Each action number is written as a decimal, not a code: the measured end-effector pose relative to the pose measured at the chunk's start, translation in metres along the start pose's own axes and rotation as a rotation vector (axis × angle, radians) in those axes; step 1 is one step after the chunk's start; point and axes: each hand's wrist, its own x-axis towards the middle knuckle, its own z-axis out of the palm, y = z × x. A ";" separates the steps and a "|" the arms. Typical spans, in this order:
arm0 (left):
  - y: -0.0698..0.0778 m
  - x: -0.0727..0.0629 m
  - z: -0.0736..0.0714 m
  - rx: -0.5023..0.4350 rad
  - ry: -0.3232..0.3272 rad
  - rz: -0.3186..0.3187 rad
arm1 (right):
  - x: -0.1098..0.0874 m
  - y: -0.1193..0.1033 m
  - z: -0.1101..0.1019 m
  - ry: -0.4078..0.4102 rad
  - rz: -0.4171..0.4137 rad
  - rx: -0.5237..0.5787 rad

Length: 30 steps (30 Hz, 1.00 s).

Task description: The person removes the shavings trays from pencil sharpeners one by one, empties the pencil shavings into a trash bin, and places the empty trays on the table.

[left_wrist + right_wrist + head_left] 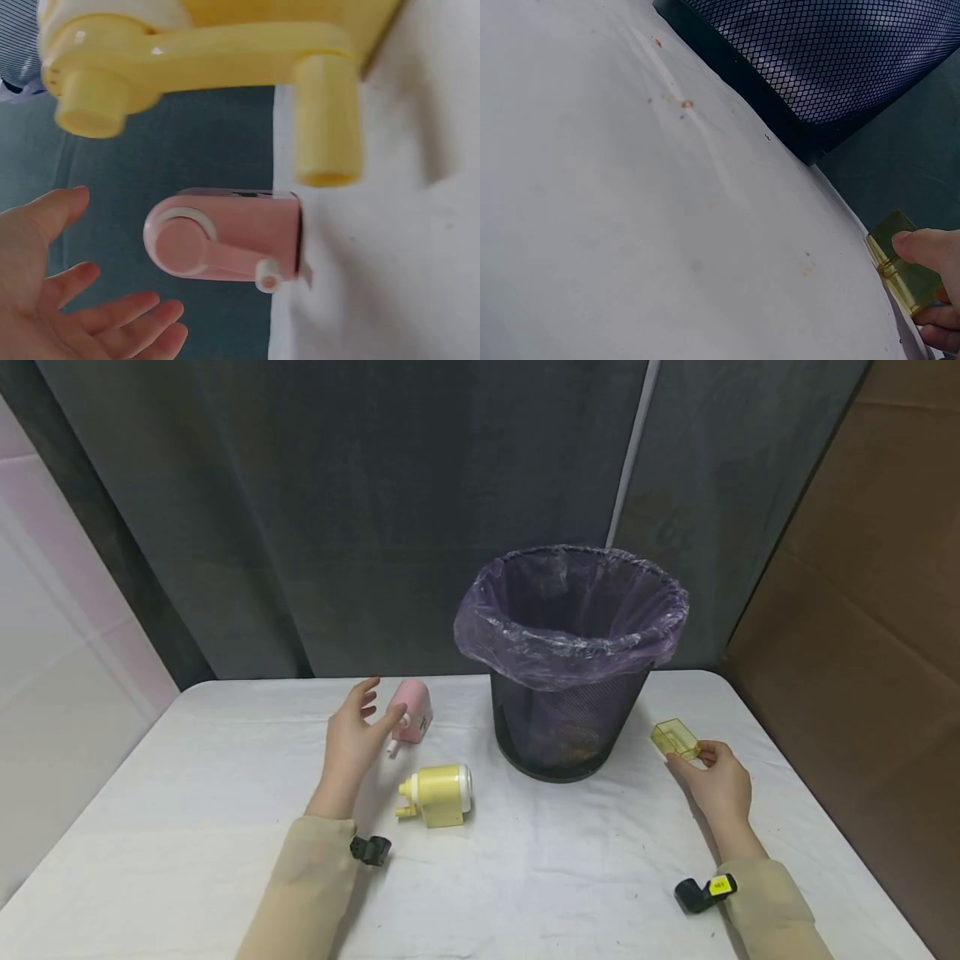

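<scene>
A pink hand-crank pencil sharpener (411,710) stands near the table's back edge. My left hand (354,735) is beside it with fingers spread, thumb close to its crank; the left wrist view shows a gap between that hand (97,300) and the pink sharpener (232,236). A yellow crank pencil sharpener (441,795) stands nearer to me, its crank (225,56) large in the left wrist view. At the right, my right hand (716,781) pinches a see-through yellow shavings drawer (675,739) between thumb and fingers, close over the table.
A black mesh waste bin (566,727) lined with a purple plastic bag (570,652) stands between the hands toward the back. Small brown specks (687,104) dot the white tablecloth (555,868). A dark curtain (360,510) hangs behind, and a brown panel (862,610) borders the right.
</scene>
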 end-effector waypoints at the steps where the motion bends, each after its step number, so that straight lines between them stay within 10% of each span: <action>1: -0.002 0.000 0.001 0.001 0.004 -0.007 | 0.000 0.000 0.000 -0.001 0.001 0.003; 30: -0.024 0.010 0.019 -0.035 -0.165 -0.111 | 0.001 0.001 0.000 -0.026 0.030 0.009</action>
